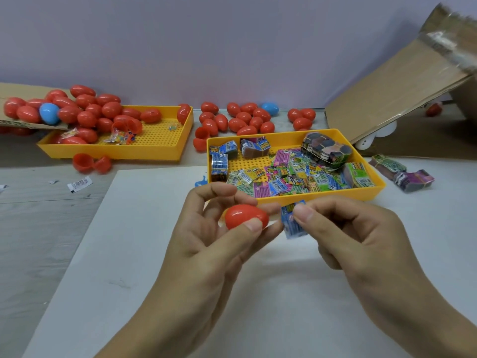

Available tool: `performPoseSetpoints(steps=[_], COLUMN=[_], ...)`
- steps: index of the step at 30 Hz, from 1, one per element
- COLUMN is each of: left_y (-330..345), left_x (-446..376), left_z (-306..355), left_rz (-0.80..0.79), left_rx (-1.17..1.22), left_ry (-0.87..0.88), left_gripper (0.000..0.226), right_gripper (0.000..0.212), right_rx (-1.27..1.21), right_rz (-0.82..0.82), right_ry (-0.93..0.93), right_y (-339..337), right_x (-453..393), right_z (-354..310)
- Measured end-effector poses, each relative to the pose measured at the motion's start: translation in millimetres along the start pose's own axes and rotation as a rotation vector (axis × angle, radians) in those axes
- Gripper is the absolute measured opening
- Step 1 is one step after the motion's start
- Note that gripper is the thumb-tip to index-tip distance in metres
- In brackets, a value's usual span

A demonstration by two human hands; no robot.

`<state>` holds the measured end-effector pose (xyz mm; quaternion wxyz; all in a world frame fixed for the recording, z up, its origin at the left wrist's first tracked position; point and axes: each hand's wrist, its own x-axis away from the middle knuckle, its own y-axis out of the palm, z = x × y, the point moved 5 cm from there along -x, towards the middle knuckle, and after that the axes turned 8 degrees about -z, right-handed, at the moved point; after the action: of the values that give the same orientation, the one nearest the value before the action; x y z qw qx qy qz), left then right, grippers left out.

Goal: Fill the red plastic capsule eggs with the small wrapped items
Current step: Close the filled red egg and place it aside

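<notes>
My left hand [206,236] grips a red capsule egg [245,216] between thumb and fingers, just in front of the near yellow tray [371,192]. Right beside the egg, my right hand [361,236] pinches a small blue wrapped item [290,219] by its edge. Whether the egg is whole or a half, I cannot tell. The near tray holds many loose wrapped items [291,174] and some banded bundles [326,148]. More red eggs [240,120] lie on the table behind it.
A second yellow tray [167,148] at back left holds red eggs and small packets. An open egg [91,162] lies before it. A cardboard box [402,94] leans at the right, with two bundles [402,174] beside the tray. A white board [129,254] covers the table under my hands.
</notes>
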<state>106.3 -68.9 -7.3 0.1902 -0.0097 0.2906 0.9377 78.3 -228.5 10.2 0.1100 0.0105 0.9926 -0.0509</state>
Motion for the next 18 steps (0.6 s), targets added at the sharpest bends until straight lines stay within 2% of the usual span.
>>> performPoseSetpoints(steps=[2, 5, 11, 18], left_y=[-2.0, -0.9, 0.9, 5.8], left_x=[0.0, -0.3, 1.1, 4.7], left_z=[1.2, 5.9, 6.6, 12.5], left_rz=[-0.001, 0.041, 0.009, -0.017], left_rx=[-0.118, -0.288, -0.378, -0.576], left_ry=[0.029, 0.073, 0.108, 0.215], left_gripper=[0.04, 0.03, 0.038, 0.037], right_gripper=[0.015, 0.019, 0.013, 0.014], right_rx=[0.008, -0.005, -0.141, -0.112], right_rz=[0.01, -0.004, -0.074, -0.114], right_ry=[-0.01, -0.027, -0.032, -0.059], right_y=[-0.6, 1.5, 5.9, 9.3], right_x=[0.0, 0.3, -0.3, 0.7], right_z=[-0.4, 0.0, 1.3, -0.7])
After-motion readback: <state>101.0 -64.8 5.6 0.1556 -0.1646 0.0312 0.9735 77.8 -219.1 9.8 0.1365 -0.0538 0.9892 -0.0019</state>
